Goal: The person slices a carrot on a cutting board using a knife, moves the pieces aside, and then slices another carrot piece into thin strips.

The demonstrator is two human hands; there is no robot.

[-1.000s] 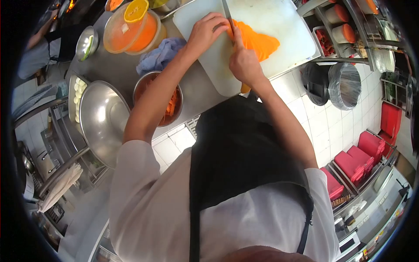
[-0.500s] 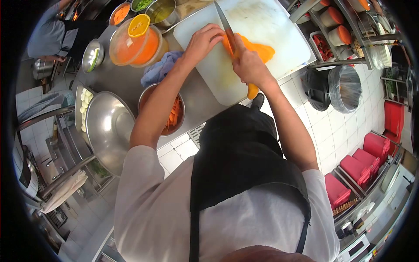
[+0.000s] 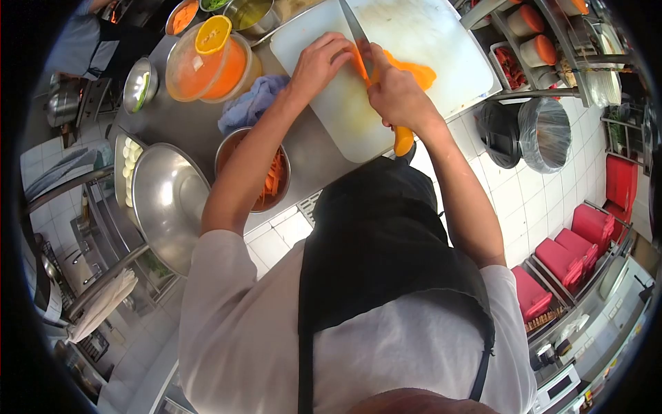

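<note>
Right hand (image 3: 400, 96): fingers closed round the orange handle of a knife (image 3: 354, 27), whose blade points up and away over the white chopping board (image 3: 448, 34), with its edge at the carrot (image 3: 414, 72). Left hand (image 3: 321, 61): fingers curled and bunched, with the tips pressing down just left of the blade to steady the carrot's near end. Carrot: one flat orange piece lying on the board, right of the blade and partly under the right hand; whether it is already sliced through cannot be told. Steel bowl (image 3: 234, 145): on the tabletop (image 3: 193, 124) beside the left forearm, holding a layer of orange strips that look like finished cuts. Judged progress: a fair share is cut and set aside, only the one piece is left on the board, and no whole carrots are in sight. Blue cloth (image 3: 252, 103): crumpled between board and bowl. Plastic tub (image 3: 207, 65): orange contents, with a round orange piece on its lid. Wide steel basin (image 3: 169, 200): at the tabletop's left end. Two lined bins (image 3: 545, 131): on the tiled floor to the right.
</note>
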